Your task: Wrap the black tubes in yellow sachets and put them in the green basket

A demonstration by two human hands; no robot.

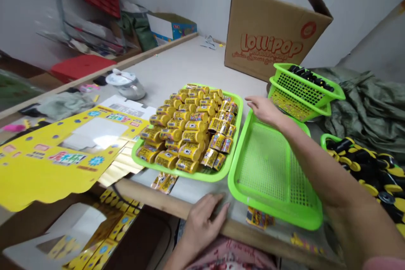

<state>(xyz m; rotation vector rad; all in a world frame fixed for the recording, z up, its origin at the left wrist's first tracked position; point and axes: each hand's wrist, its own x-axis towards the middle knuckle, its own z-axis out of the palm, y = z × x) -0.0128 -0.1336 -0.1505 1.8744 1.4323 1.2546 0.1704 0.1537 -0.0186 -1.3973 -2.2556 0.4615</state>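
Note:
My left hand (207,215) lies at the table's front edge, fingers stretched out and thumb apart, holding nothing. My right hand (261,109) reaches across to the far left corner of a green plastic basket (262,156), whose bare mesh bottom shows. Its fingers extend to the left just over the rim; whether they press on it I cannot tell. Left of this basket stands a green tray (237,135) heaped with rows of small yellow wrapped canisters (193,124) and flat gold-wrapped packets (218,141). A few more packets (164,182) lie near the front edge.
Stacked green baskets (303,88) hold black pieces on the right, near more black-and-yellow pieces (367,160). A brown carton (275,29) stands behind. Yellow printed cardboard (47,160) and a white lidded cup (125,84) are at left. Below is an open box of yellow packages (98,244).

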